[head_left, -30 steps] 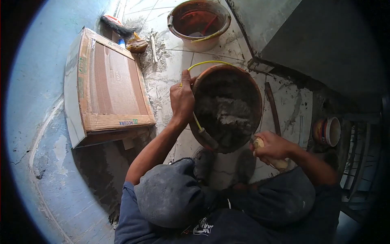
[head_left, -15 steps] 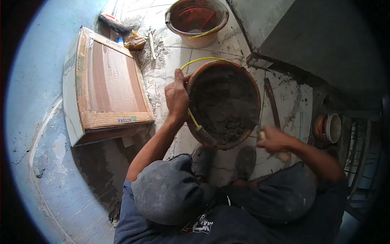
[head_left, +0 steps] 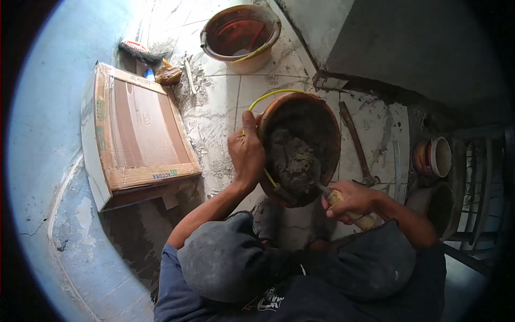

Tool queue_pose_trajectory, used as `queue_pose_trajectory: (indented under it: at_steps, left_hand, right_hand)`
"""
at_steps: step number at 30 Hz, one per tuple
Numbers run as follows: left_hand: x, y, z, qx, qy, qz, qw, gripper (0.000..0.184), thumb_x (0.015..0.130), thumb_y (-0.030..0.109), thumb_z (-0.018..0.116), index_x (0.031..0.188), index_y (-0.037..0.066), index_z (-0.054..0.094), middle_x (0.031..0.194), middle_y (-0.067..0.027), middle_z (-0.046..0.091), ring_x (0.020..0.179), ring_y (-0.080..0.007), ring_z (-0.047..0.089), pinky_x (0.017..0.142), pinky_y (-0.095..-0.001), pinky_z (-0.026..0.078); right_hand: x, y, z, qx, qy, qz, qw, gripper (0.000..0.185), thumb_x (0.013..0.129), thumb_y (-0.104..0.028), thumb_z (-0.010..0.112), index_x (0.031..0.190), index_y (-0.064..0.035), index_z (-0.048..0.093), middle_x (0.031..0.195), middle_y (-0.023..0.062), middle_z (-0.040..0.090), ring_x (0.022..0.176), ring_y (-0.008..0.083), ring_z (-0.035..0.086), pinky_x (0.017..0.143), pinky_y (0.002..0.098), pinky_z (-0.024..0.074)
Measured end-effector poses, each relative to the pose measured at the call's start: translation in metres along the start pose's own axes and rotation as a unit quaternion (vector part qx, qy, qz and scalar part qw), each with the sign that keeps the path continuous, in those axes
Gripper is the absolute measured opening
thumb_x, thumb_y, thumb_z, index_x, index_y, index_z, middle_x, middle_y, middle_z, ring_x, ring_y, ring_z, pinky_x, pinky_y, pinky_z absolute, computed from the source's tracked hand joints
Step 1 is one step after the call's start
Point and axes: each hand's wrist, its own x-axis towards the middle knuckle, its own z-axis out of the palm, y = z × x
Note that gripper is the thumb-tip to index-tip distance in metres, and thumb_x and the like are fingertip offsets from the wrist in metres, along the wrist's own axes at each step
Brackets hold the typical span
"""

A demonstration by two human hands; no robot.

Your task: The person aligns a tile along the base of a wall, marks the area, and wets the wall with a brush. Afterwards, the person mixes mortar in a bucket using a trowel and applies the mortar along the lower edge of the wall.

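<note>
**Trowel points forward-left from right hand, into bucket; left hand has the rim**

Head view, only one:
- Right hand: fingers wrapped around the handle of the trowel. Hand sits outside the bucket, just beside its near-right rim.
- Key relation: trowel's long axis runs diagonal, butt near the right knee, shaft crossing the near-right rim, blade inside. Blade meets the right side of the mortar; its tip is hard to make out.
- Mortar is heaped toward the left and near part of the bucket, so it lies forward-left of the right hand and to the right of the left hand.
- Left hand: clamped on the left rim, thumb up, with the yellow bail passing by it. This is the hand touching the bucket; the right reaches in by tool only.
- Bucket is in front of the shoes. Can't tell if it's flat or tipped.
- Hammer on the floor, right of bucket, apart from it. Second bucket further forward.
</note>
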Motion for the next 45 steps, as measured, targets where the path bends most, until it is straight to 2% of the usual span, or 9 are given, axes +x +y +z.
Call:
queue_pose_trajectory:
  at_steps: [8,11,12,20,28,30,40,42,45]
  left_hand:
    - [0.056,-0.078,-0.067,0.498,0.047,0.222,0.837,0.039,0.097,0.018,0.041,0.127,-0.006,0.044,0.092,-0.0172,0.067,0.072,-0.0283,0.063,0.065,-0.0368,0.048]
    - [0.089,-0.108,-0.119,0.092,-0.071,0.005,0.993,0.048,0.097,0.033,0.037,0.118,-0.007,0.052,0.098,-0.0168,0.066,0.088,-0.0264,0.064,0.077,-0.0390,0.051]
    - [0.059,-0.052,-0.089,-0.217,-0.107,-0.183,0.953,0.064,0.097,0.045,0.024,0.114,-0.007,0.056,0.105,-0.0180,0.064,0.092,-0.0274,0.063,0.084,-0.0377,0.051]
    - [0.055,-0.103,-0.143,-0.201,-0.091,-0.222,0.950,0.074,0.094,0.055,0.016,0.120,-0.003,0.054,0.116,-0.0153,0.061,0.104,-0.0308,0.058,0.094,-0.0403,0.045]
    - [0.065,-0.121,-0.161,-0.113,-0.037,-0.178,0.977,0.069,0.095,0.054,0.024,0.102,-0.002,0.063,0.099,-0.0126,0.067,0.088,-0.0266,0.063,0.081,-0.0373,0.051]
    - [0.068,-0.124,-0.167,-0.105,-0.004,-0.176,0.979,0.068,0.095,0.054,0.025,0.099,-0.002,0.064,0.096,-0.0117,0.067,0.086,-0.0255,0.064,0.078,-0.0364,0.052]
    - [0.067,-0.133,-0.182,-0.119,-0.003,-0.173,0.978,0.064,0.095,0.053,0.028,0.095,-0.001,0.064,0.096,-0.0131,0.067,0.086,-0.0259,0.063,0.078,-0.0383,0.052]
    - [0.068,-0.126,-0.172,-0.129,-0.020,-0.170,0.977,0.064,0.095,0.053,0.029,0.095,0.000,0.064,0.098,-0.0140,0.067,0.088,-0.0269,0.063,0.079,-0.0401,0.052]
    - [0.054,-0.112,-0.146,-0.146,0.041,-0.204,0.967,0.063,0.095,0.052,0.029,0.095,0.000,0.064,0.098,-0.0136,0.067,0.087,-0.0273,0.063,0.080,-0.0406,0.052]
  right_hand:
    - [-0.004,0.044,-0.031,0.182,-0.015,-0.118,0.976,0.022,0.077,-0.007,0.064,0.094,-0.0019,0.050,0.066,0.0039,0.051,0.052,0.0111,0.053,0.045,0.0295,0.0446]
    - [-0.013,0.086,-0.036,0.220,-0.004,-0.182,0.958,0.023,0.078,-0.005,0.061,0.098,-0.0004,0.051,0.069,0.0046,0.052,0.053,0.0108,0.053,0.046,0.0304,0.0466]
    - [-0.015,0.097,-0.033,0.293,0.020,-0.245,0.924,0.025,0.078,-0.005,0.060,0.101,-0.0001,0.050,0.071,0.0051,0.052,0.052,0.0111,0.052,0.046,0.0304,0.0471]
    - [-0.028,0.135,-0.049,0.515,0.269,-0.548,0.602,0.033,0.075,-0.005,0.056,0.106,0.0003,0.046,0.073,0.0068,0.051,0.050,0.0124,0.052,0.044,0.0297,0.0482]
    - [-0.007,0.087,-0.144,0.502,0.667,-0.505,0.219,0.038,0.081,-0.007,0.054,0.115,-0.0005,0.039,0.088,0.0109,0.052,0.066,0.0194,0.056,0.059,0.0351,0.0506]
    - [0.061,0.082,-0.226,0.363,0.886,-0.249,0.149,0.043,0.083,-0.011,0.056,0.118,0.0025,0.036,0.096,0.0153,0.054,0.080,0.0256,0.057,0.070,0.0384,0.0506]
    - [0.085,0.003,-0.176,0.518,0.420,-0.577,0.470,0.020,0.077,-0.007,0.056,0.093,-0.0039,0.044,0.071,0.0086,0.051,0.048,0.0166,0.053,0.044,0.0310,0.0459]
    - [0.132,0.061,-0.213,0.248,0.706,-0.400,0.530,0.027,0.076,-0.006,0.058,0.099,-0.0032,0.044,0.070,0.0084,0.052,0.046,0.0169,0.052,0.042,0.0315,0.0460]
    - [0.102,0.123,-0.227,0.380,0.644,-0.406,0.525,0.022,0.079,-0.012,0.059,0.097,-0.0043,0.049,0.073,0.0083,0.053,0.050,0.0163,0.055,0.043,0.0317,0.0465]
